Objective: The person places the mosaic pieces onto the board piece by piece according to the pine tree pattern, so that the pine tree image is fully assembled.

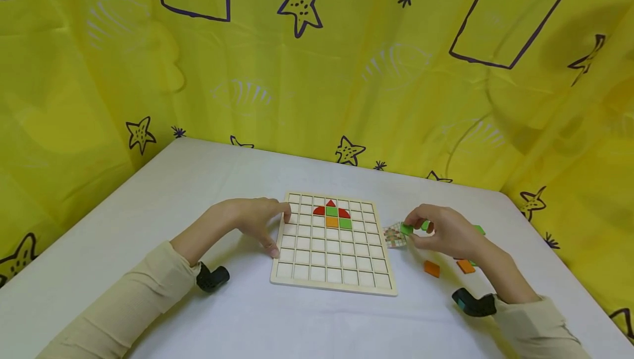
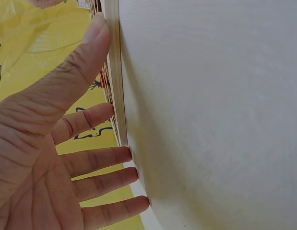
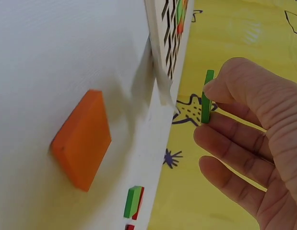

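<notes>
A wooden grid board (image 1: 317,257) lies flat in the middle of the table. Red, green and orange tiles fill a few cells near its far side. The left hand (image 1: 252,221) rests at the board's left edge; in the left wrist view its thumb (image 2: 81,60) touches the wooden rim and the fingers are nearly straight. Right of the board, the right hand (image 1: 448,232) pinches a small green tile (image 3: 207,98) between thumb and fingers, above the table. Just left of that tile, a printed pattern card (image 1: 394,236) lies against the board's right edge.
Loose tiles lie around the right hand, among them an orange tile (image 1: 432,268) and a second orange tile (image 1: 465,266); the hand partly hides several others. Beyond the white table (image 1: 223,163) hangs a yellow curtain (image 1: 317,83).
</notes>
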Action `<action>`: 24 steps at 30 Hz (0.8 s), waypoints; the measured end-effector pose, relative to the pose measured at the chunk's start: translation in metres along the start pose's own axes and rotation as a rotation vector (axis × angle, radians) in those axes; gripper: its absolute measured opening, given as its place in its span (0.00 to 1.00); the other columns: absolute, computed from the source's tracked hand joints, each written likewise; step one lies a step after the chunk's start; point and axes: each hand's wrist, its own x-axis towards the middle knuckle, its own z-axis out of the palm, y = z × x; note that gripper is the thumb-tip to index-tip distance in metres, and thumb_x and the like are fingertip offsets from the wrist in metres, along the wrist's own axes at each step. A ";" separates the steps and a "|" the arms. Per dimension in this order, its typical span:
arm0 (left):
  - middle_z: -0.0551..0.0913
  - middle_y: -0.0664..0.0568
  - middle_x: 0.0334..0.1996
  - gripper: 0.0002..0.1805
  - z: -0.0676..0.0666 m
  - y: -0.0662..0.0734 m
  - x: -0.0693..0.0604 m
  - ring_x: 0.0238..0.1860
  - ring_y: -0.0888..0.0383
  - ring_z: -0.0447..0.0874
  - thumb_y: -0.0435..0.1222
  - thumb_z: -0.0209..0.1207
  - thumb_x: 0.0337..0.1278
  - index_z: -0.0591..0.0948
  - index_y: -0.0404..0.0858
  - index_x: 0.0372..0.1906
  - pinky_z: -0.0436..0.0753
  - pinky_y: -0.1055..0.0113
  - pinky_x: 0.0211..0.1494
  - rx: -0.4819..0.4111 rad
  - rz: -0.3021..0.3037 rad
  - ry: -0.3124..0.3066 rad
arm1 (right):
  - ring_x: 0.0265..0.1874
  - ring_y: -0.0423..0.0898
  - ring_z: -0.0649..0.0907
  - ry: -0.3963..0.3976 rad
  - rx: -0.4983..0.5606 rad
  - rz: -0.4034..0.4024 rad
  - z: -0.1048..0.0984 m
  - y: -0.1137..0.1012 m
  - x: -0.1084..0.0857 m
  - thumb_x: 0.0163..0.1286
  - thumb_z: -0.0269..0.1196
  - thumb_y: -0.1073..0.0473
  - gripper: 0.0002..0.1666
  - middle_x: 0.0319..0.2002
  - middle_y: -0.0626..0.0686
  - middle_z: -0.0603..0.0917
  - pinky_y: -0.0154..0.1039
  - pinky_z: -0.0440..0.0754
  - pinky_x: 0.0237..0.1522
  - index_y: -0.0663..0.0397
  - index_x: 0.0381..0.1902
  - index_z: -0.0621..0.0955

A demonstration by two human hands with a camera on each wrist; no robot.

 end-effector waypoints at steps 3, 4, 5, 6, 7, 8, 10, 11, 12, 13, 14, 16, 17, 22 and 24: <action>0.79 0.51 0.52 0.34 0.000 0.000 0.000 0.50 0.54 0.74 0.48 0.80 0.44 0.74 0.46 0.53 0.75 0.56 0.58 -0.002 0.001 -0.001 | 0.36 0.46 0.84 -0.002 0.002 -0.009 0.001 -0.002 0.005 0.57 0.74 0.66 0.14 0.37 0.40 0.85 0.41 0.84 0.39 0.50 0.41 0.85; 0.79 0.51 0.52 0.34 0.000 0.000 0.000 0.50 0.54 0.74 0.49 0.80 0.44 0.74 0.46 0.53 0.75 0.56 0.58 0.000 0.001 0.000 | 0.37 0.47 0.84 -0.003 0.004 -0.013 0.001 -0.003 0.007 0.57 0.74 0.66 0.14 0.37 0.40 0.86 0.41 0.84 0.39 0.50 0.41 0.85; 0.79 0.51 0.52 0.34 0.000 0.000 0.001 0.50 0.55 0.74 0.49 0.80 0.44 0.74 0.46 0.53 0.75 0.56 0.58 -0.003 -0.001 0.001 | 0.37 0.47 0.84 -0.003 0.006 -0.015 0.001 -0.004 0.009 0.57 0.74 0.66 0.14 0.38 0.40 0.86 0.41 0.84 0.39 0.50 0.41 0.85; 0.79 0.51 0.52 0.34 0.000 0.000 0.001 0.50 0.55 0.74 0.49 0.80 0.44 0.74 0.46 0.53 0.75 0.56 0.58 0.000 0.000 0.002 | 0.37 0.47 0.85 -0.004 0.009 -0.019 0.002 -0.006 0.011 0.57 0.74 0.66 0.14 0.38 0.40 0.86 0.40 0.83 0.40 0.50 0.41 0.85; 0.79 0.51 0.52 0.34 0.000 0.000 0.001 0.50 0.55 0.74 0.49 0.80 0.43 0.74 0.46 0.53 0.75 0.56 0.58 -0.001 -0.003 0.003 | 0.38 0.47 0.85 -0.006 0.013 -0.021 0.002 -0.007 0.013 0.57 0.74 0.66 0.14 0.38 0.40 0.86 0.40 0.83 0.40 0.50 0.41 0.86; 0.79 0.51 0.52 0.34 0.000 0.000 0.001 0.50 0.55 0.74 0.49 0.80 0.43 0.74 0.46 0.53 0.75 0.56 0.58 0.000 -0.003 0.003 | 0.38 0.47 0.85 -0.007 0.017 -0.023 0.002 -0.009 0.015 0.58 0.74 0.66 0.14 0.38 0.40 0.86 0.41 0.83 0.40 0.50 0.41 0.86; 0.79 0.51 0.52 0.34 0.000 -0.001 0.001 0.51 0.55 0.74 0.49 0.80 0.43 0.74 0.47 0.53 0.75 0.56 0.59 -0.001 -0.007 0.003 | 0.38 0.46 0.85 -0.011 0.027 -0.033 0.003 -0.012 0.019 0.58 0.75 0.66 0.14 0.38 0.40 0.86 0.42 0.83 0.40 0.50 0.42 0.86; 0.79 0.51 0.53 0.34 0.000 -0.001 0.001 0.51 0.54 0.74 0.49 0.80 0.43 0.74 0.46 0.53 0.75 0.55 0.60 0.003 -0.004 0.003 | 0.38 0.46 0.85 -0.013 0.032 -0.037 0.003 -0.014 0.021 0.58 0.75 0.65 0.14 0.38 0.39 0.86 0.42 0.83 0.39 0.49 0.41 0.86; 0.79 0.51 0.53 0.34 0.000 -0.001 0.001 0.52 0.54 0.74 0.49 0.80 0.43 0.74 0.46 0.53 0.75 0.55 0.60 0.006 -0.004 0.003 | 0.38 0.45 0.85 -0.016 0.038 -0.043 0.003 -0.016 0.023 0.58 0.75 0.65 0.14 0.38 0.39 0.86 0.43 0.83 0.39 0.49 0.42 0.86; 0.79 0.50 0.53 0.34 0.000 -0.002 0.001 0.52 0.54 0.74 0.49 0.80 0.43 0.74 0.46 0.53 0.75 0.54 0.61 0.007 -0.004 0.002 | 0.38 0.44 0.85 -0.019 0.043 -0.050 0.003 -0.018 0.025 0.59 0.76 0.64 0.14 0.38 0.39 0.86 0.43 0.84 0.38 0.49 0.42 0.86; 0.79 0.50 0.54 0.34 0.000 -0.002 0.001 0.53 0.53 0.74 0.49 0.80 0.43 0.74 0.46 0.53 0.74 0.54 0.61 0.009 -0.004 0.002 | 0.38 0.44 0.85 -0.021 0.046 -0.060 0.004 -0.020 0.028 0.59 0.75 0.64 0.14 0.38 0.40 0.86 0.44 0.84 0.38 0.50 0.42 0.86; 0.79 0.50 0.54 0.34 0.001 -0.002 0.001 0.53 0.53 0.74 0.49 0.80 0.43 0.74 0.46 0.53 0.74 0.53 0.62 0.011 -0.002 0.003 | 0.38 0.43 0.84 -0.024 0.053 -0.075 0.005 -0.023 0.032 0.60 0.75 0.65 0.13 0.38 0.40 0.86 0.44 0.84 0.38 0.50 0.42 0.86; 0.79 0.50 0.54 0.34 0.001 -0.002 0.001 0.53 0.53 0.74 0.49 0.80 0.44 0.74 0.46 0.53 0.74 0.53 0.62 0.012 0.000 0.003 | 0.38 0.44 0.84 -0.031 0.054 -0.075 0.006 -0.025 0.034 0.60 0.74 0.64 0.13 0.39 0.41 0.86 0.43 0.84 0.38 0.50 0.42 0.85; 0.79 0.50 0.53 0.34 0.001 -0.001 0.001 0.51 0.54 0.74 0.48 0.80 0.43 0.74 0.46 0.52 0.75 0.54 0.60 0.009 -0.004 0.003 | 0.40 0.45 0.84 -0.069 0.060 -0.041 0.009 -0.034 0.043 0.62 0.73 0.63 0.12 0.39 0.41 0.85 0.43 0.84 0.40 0.49 0.44 0.86; 0.79 0.50 0.53 0.34 0.001 -0.001 0.001 0.52 0.54 0.74 0.48 0.80 0.43 0.74 0.47 0.53 0.75 0.54 0.60 0.007 -0.007 0.003 | 0.40 0.44 0.84 -0.078 0.058 -0.043 0.011 -0.037 0.047 0.62 0.72 0.63 0.12 0.39 0.41 0.86 0.44 0.84 0.40 0.49 0.44 0.86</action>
